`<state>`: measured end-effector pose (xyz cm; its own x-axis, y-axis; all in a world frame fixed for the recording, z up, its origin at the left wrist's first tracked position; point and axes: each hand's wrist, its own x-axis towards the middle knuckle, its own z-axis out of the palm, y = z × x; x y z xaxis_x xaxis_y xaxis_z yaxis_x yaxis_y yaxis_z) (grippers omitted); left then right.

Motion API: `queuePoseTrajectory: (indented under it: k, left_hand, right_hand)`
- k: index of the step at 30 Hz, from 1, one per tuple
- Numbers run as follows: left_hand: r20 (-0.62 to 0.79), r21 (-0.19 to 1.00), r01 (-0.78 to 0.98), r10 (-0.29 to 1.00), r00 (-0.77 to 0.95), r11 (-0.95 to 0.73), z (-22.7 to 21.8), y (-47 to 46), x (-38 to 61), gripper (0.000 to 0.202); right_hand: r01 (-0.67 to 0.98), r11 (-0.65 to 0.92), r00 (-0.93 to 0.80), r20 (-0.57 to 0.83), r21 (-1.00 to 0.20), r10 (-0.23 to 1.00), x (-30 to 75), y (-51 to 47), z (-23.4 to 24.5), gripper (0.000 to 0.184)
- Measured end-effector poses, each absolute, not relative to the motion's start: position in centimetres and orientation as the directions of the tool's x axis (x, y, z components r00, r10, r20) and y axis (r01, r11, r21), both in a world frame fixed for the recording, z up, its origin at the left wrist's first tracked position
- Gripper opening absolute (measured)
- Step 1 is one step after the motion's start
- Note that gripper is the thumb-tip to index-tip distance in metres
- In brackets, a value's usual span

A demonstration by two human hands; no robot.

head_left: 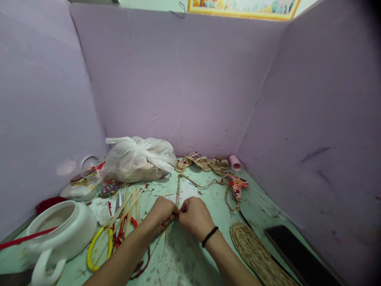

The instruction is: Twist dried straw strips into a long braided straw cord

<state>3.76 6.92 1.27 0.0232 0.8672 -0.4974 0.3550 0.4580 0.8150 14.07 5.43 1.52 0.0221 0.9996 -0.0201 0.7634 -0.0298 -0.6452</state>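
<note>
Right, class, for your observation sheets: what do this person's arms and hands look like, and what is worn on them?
Both the left hand and the right hand are ungloved. One narrow, plain black wristband circles the right wrist; the left wrist shows none. No sleeve shows on the left forearm or the right forearm.

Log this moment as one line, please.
left hand: pinching braided cord | right hand: pinching same cord | right side: woven piece | left side: white pot
</note>
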Motion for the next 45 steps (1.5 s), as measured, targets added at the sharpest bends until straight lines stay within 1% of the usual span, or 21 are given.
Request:
queuePoseTrajectory:
  k: [3, 6, 9, 11, 13, 14, 16, 17, 19, 22, 25, 27, 29, 31, 33, 34, 36, 38, 39, 42, 45]
  left_hand:
    - [-0.510, 0.830, 0.291, 0.858, 0.050, 0.476, 0.7, 7.2, 3.3, 0.021]
    - [-0.463, 0.871, 0.255, 0.875, 0.144, 0.419, 0.7, 7.3, 2.6, 0.018]
    - [-0.401, 0.912, 0.208, 0.879, 0.260, 0.355, 1.1, 7.3, 2.1, 0.014]
    - [-0.397, 0.917, 0.167, 0.867, 0.300, 0.362, 1.3, 7.3, 1.9, 0.014]
    - [-0.413, 0.911, 0.141, 0.857, 0.309, 0.388, 1.3, 7.3, 1.8, 0.013]
    - [-0.418, 0.909, 0.139, 0.855, 0.308, 0.394, 1.3, 7.3, 1.8, 0.012]
    - [-0.418, 0.908, 0.156, 0.854, 0.309, 0.388, 1.1, 7.3, 1.8, 0.008]
    - [-0.415, 0.909, 0.170, 0.856, 0.307, 0.380, 1.1, 7.3, 1.8, 0.007]
    - [-0.411, 0.910, 0.196, 0.860, 0.302, 0.366, 1.0, 7.4, 1.9, 0.006]
    - [-0.418, 0.903, 0.236, 0.857, 0.301, 0.358, 0.9, 7.6, 1.9, 0.004]
    - [-0.422, 0.882, 0.350, 0.859, 0.288, 0.316, 0.9, 7.6, 1.9, 0.005]
    - [-0.411, 0.847, 0.469, 0.870, 0.274, 0.252, 1.2, 7.5, 1.6, 0.009]
    - [-0.411, 0.803, 0.570, 0.856, 0.315, 0.176, 1.7, 7.5, 0.9, 0.012]
    - [-0.436, 0.772, 0.620, 0.825, 0.360, 0.137, 2.4, 7.8, -0.1, 0.013]
    - [-0.430, 0.748, 0.650, 0.844, 0.320, 0.135, 3.0, 8.6, -1.1, 0.016]
    - [-0.378, 0.734, 0.668, 0.890, 0.255, 0.120, 3.2, 9.0, -1.5, 0.017]
    - [-0.180, 0.684, 0.729, 0.976, 0.120, 0.036, 3.2, 9.9, -1.9, 0.018]
    - [0.005, 0.589, 0.806, 0.998, 0.068, -0.058, 2.6, 10.6, -1.5, 0.019]
    - [0.057, 0.531, 0.843, 0.996, 0.062, -0.083, 2.2, 10.9, -1.1, 0.021]
    - [0.076, 0.371, 0.927, 0.997, 0.034, -0.060, 0.8, 11.2, 0.2, 0.022]
    - [0.047, 0.308, 0.951, 0.999, -0.001, -0.014, 0.2, 11.3, 0.7, 0.019]
  right_hand:
    - [0.800, -0.004, 0.020, 0.020, -0.601, 1.000, 13.2, 4.6, 2.0, 0.006]
    - [0.837, 0.035, -0.022, 0.031, -0.546, 0.999, 13.2, 4.3, 2.6, 0.009]
    - [0.781, 0.056, -0.126, -0.070, -0.623, 0.990, 14.4, 5.1, 2.7, 0.011]
    - [0.671, 0.007, -0.110, -0.090, -0.741, 0.990, 15.3, 5.9, 2.5, 0.017]
    - [0.483, -0.095, -0.021, -0.120, -0.870, 0.993, 15.8, 6.6, 2.1, 0.018]
    - [0.367, -0.160, -0.010, -0.176, -0.917, 0.984, 15.7, 6.8, 1.9, 0.017]
    - [0.161, -0.315, -0.106, -0.333, -0.935, 0.937, 15.3, 6.9, 1.5, 0.015]
    - [0.108, -0.375, -0.170, -0.389, -0.921, 0.905, 15.1, 6.8, 1.3, 0.014]
    - [0.097, -0.414, -0.225, -0.425, -0.905, 0.877, 14.6, 6.6, 0.9, 0.014]
    - [0.205, -0.327, -0.169, -0.363, -0.922, 0.917, 14.5, 6.8, -0.1, 0.015]
    - [0.261, -0.243, -0.163, -0.291, -0.934, 0.943, 14.7, 7.1, -1.2, 0.016]
    - [0.240, -0.224, -0.164, -0.267, -0.944, 0.950, 14.8, 7.2, -1.8, 0.017]
    - [0.185, -0.222, -0.139, -0.249, -0.957, 0.958, 14.7, 6.9, -2.1, 0.014]
    - [0.126, -0.234, -0.099, -0.247, -0.964, 0.964, 14.6, 6.6, -2.1, 0.010]
    - [0.090, -0.258, -0.068, -0.264, -0.962, 0.962, 14.5, 6.4, -2.0, 0.008]
    - [0.079, -0.270, -0.062, -0.276, -0.959, 0.959, 14.5, 6.3, -1.8, 0.008]
    - [0.067, -0.289, -0.068, -0.293, -0.955, 0.954, 14.4, 6.2, -1.6, 0.010]
    - [0.063, -0.295, -0.083, -0.299, -0.953, 0.951, 14.4, 6.2, -1.5, 0.012]
    - [0.064, -0.296, -0.093, -0.301, -0.953, 0.949, 14.5, 6.3, -1.4, 0.013]
    - [0.063, -0.299, -0.107, -0.304, -0.952, 0.947, 14.5, 6.2, -1.3, 0.015]
    - [0.059, -0.310, -0.096, -0.315, -0.949, 0.944, 14.6, 6.3, -1.3, 0.012]
